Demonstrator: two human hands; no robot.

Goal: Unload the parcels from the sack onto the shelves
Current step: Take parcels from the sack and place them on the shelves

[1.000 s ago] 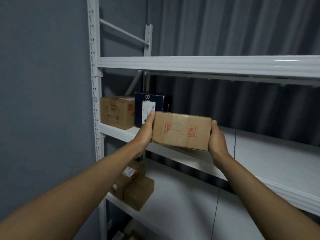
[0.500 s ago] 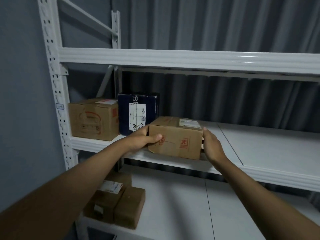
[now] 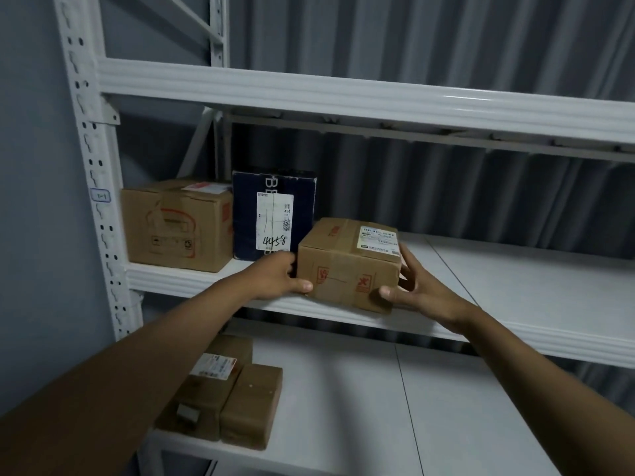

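Head camera shows your left hand (image 3: 275, 276) and your right hand (image 3: 417, 292) gripping a small cardboard parcel (image 3: 347, 266) from both sides, thumbs on its front face. It sits on the middle shelf (image 3: 515, 280), near the front edge, just beside a dark blue box (image 3: 271, 214). A bigger brown box (image 3: 177, 226) stands further left. Two flat parcels (image 3: 233, 389) lie on the lower shelf (image 3: 343, 407).
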